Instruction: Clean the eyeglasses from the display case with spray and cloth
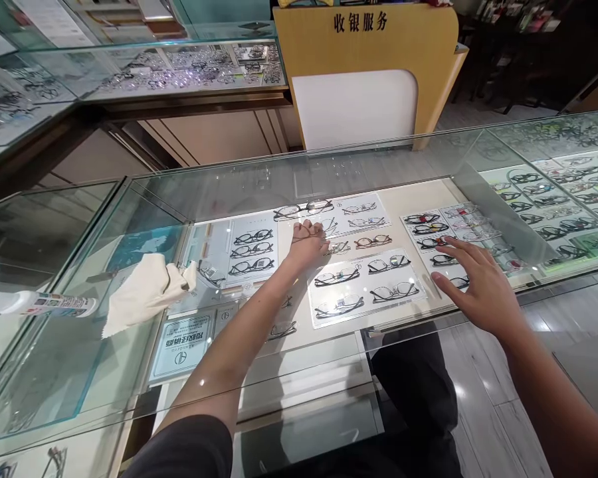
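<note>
My left hand (307,249) reaches into the glass display case with its fingers curled around a pair of eyeglasses (329,227), partly hidden by the hand. Just beyond the fingertips is a larger dark-framed pair (303,210). Brown eyeglasses (373,241) lie to the right of this hand. Nearer to me, a white display card (366,289) bears several dark frames. My right hand (473,285) is spread flat, holding nothing, over the right part of the case, near another card with rows of frames (423,229).
A beige cloth (147,292) and a white bottle (54,303) lie on the glass at the left. A blue sign (182,342) stands near the front. Beyond the case is a wooden counter (363,40). More frames (573,199) fill the right compartment.
</note>
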Motion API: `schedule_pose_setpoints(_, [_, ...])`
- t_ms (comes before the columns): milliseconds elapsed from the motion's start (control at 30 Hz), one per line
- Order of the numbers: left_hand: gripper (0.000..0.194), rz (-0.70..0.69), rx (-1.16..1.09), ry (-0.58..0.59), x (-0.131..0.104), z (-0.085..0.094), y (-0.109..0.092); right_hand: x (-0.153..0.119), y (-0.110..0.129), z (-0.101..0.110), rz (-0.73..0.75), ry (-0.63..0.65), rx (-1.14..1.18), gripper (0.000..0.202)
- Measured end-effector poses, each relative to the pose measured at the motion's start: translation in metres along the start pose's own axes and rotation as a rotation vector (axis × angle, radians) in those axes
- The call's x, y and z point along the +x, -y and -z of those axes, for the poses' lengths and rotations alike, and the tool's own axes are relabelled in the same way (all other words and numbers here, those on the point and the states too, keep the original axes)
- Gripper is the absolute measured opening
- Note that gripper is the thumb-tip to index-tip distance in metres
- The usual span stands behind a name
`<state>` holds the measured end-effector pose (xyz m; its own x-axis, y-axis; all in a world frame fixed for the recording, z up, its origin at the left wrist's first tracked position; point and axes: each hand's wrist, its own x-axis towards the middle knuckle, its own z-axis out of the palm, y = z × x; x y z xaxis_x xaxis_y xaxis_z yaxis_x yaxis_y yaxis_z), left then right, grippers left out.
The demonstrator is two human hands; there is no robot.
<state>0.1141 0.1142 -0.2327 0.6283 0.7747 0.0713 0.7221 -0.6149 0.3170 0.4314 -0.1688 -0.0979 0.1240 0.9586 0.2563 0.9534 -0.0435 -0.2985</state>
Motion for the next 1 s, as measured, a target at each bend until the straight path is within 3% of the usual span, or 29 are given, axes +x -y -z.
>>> schedule_pose_setpoints(167, [0.034, 0.044, 0.081, 0.041, 0.009, 0.001, 0.002, 0.000, -0.001, -0.001, 0.006, 0.001, -0.006, 0.050])
schedule_pose_setpoints(567, [0.062, 0.100, 0.131, 0.135, 0.009, -0.027, -0.014, 0.000, 0.000, -0.002, -0.002, -0.003, 0.013, 0.052])
schedule_pose_setpoints(1000, [0.061, 0.129, 0.132, 0.175, 0.009, -0.023, -0.023, 0.000, 0.000, -0.002, -0.006, -0.002, 0.008, 0.050])
